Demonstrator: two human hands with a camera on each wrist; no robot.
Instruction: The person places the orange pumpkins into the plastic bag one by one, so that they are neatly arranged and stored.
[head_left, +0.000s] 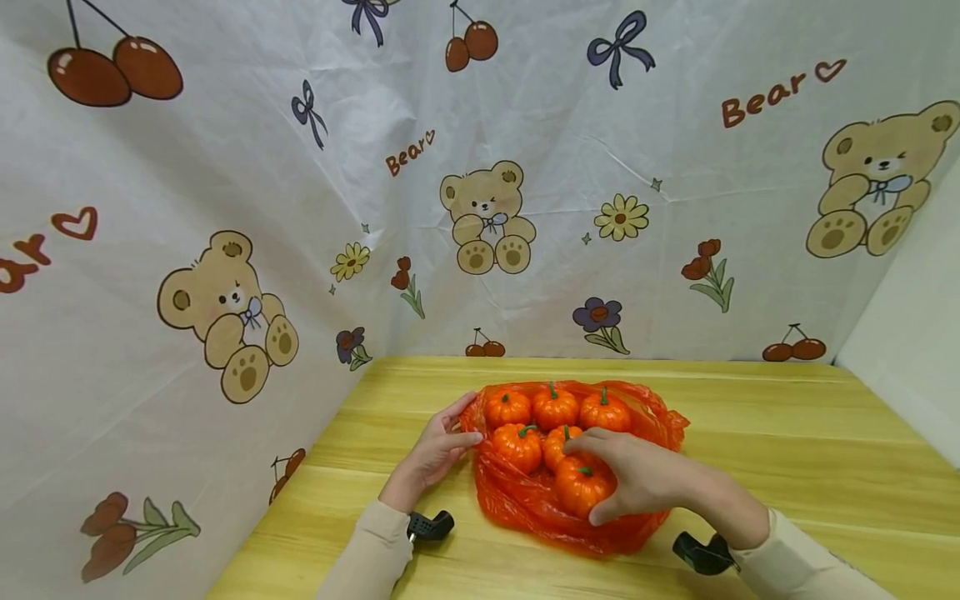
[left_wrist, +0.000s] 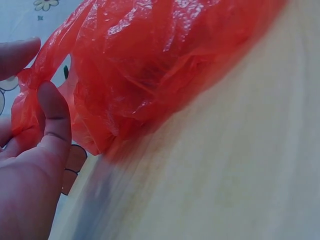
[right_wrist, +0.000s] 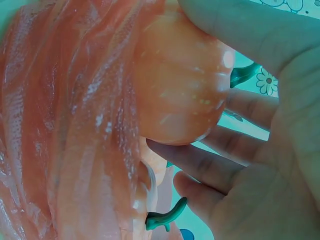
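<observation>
A thin red plastic bag [head_left: 517, 504] lies spread open on the table, with several small glossy orange pumpkins [head_left: 555, 408] in it, their green stems pointing up. My left hand [head_left: 431, 454] holds the bag's left edge; in the left wrist view the bag's plastic [left_wrist: 145, 65] passes between thumb and fingers. At the bag's front right, my right hand [head_left: 648, 475] grips the nearest pumpkin [head_left: 577, 493]. Seen from the right wrist, its thumb and fingers curl round that pumpkin [right_wrist: 180, 85], beside the bag's wrinkled side [right_wrist: 75, 115]. A second pumpkin's stem [right_wrist: 167, 215] shows below.
The bag stands on a light wooden table [head_left: 780, 450]. Behind and to the left hangs a white cloth [head_left: 555, 108] printed with bears, cherries and flowers. A plain white panel [head_left: 915, 333] stands at the right. Black wrist cameras [head_left: 431, 526] sit on both wrists.
</observation>
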